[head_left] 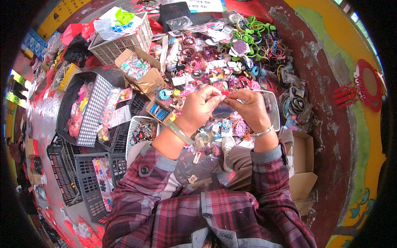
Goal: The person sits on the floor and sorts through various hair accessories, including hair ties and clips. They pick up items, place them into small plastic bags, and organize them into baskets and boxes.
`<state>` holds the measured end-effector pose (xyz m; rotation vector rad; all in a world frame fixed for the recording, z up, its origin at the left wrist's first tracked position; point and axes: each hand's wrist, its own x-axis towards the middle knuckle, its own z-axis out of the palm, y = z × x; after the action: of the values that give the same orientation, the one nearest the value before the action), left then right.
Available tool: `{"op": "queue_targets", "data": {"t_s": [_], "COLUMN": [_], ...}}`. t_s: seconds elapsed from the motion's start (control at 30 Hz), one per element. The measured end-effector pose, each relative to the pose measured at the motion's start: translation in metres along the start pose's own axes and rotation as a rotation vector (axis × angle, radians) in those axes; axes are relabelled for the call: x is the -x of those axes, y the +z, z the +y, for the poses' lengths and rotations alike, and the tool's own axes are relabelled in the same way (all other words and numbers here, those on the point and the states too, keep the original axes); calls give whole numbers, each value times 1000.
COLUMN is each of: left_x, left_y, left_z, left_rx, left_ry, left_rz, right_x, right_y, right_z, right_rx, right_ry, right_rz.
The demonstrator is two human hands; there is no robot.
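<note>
My left hand point(199, 106) and my right hand point(249, 108) meet in the middle of the view, fingertips pinched together on a small red-pink item point(226, 94). A clear plastic sleeve point(224, 110) hangs between the two hands. The left wrist wears a pale green bangle point(179, 131), the right wrist a thin silver one point(262, 132). Both forearms are in red plaid sleeves. Beneath the hands lies a spread of colourful hair ties and clips point(206, 62).
A white basket point(124, 41) with bags and an open cardboard box point(140, 70) of trinkets stand at the upper left. Black crates point(89, 182) sit at the lower left, a brown carton point(304, 165) at my right. Green hairbands point(256, 29) lie far ahead.
</note>
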<state>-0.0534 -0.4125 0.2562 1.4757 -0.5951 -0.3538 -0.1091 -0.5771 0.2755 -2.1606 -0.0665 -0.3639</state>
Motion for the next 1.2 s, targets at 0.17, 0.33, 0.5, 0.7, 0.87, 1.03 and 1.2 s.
{"op": "queue_targets", "data": {"t_s": [0.17, 0.33, 0.5, 0.7, 0.87, 1.03, 1.2], "left_x": [-1, -5, -2, -2, -1, 5, 7], "left_y": [-2, -13, -16, -28, -43, -29, -6], "left_z": [3, -3, 13, 23, 30, 25, 22], "left_rx": [80, 180, 236, 408, 393, 344, 214], "left_ry": [55, 87, 22, 2, -6, -34, 82], "left_rz": [19, -30, -15, 120, 194, 62, 0], "right_x": [1, 3, 6, 6, 9, 4, 6], "right_y": [-6, -21, -23, -36, -50, -19, -9], "right_z": [-4, -17, -7, 6, 0, -21, -17], "right_rx": [-48, -56, -190, -386, -479, -646, -678], "right_ry": [27, 129, 133, 225, 149, 165, 116], "right_rz": [-3, -35, 0, 45, 169, -1, -10]}}
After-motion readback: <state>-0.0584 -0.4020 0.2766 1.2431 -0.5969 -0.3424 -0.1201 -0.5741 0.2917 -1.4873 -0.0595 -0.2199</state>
